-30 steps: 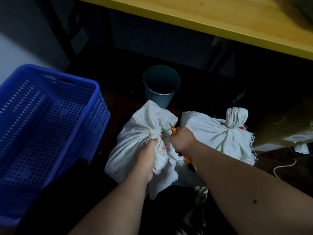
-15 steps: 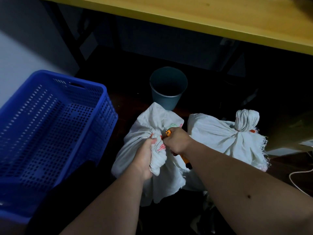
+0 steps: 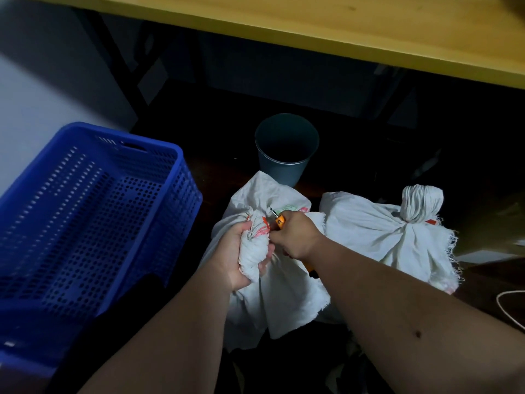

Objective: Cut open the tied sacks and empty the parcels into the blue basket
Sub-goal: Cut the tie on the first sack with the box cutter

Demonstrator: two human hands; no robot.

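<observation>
Two white tied sacks lie on the dark floor. My left hand [image 3: 240, 253] grips the bunched neck of the near sack [image 3: 272, 302], which is bound with a red tie [image 3: 262, 227]. My right hand [image 3: 295, 237] holds an orange utility knife [image 3: 279, 220], its blade tip right beside that tie. The second sack [image 3: 377, 231] lies to the right, its neck knotted and standing upright. The blue perforated basket [image 3: 176, 177] stands at the left, with nothing visible inside it.
A grey bucket [image 3: 285, 147] stands just beyond the sacks. A yellow wooden tabletop [image 3: 341, 27] overhangs at the top, with dark legs beneath. A white cord [image 3: 508, 308] lies at the right edge. The floor around is dark.
The view has shifted, so everything sits further right and lower. My left hand has pulled the sack's neck up, and the knife has come in closer to the red tie.
</observation>
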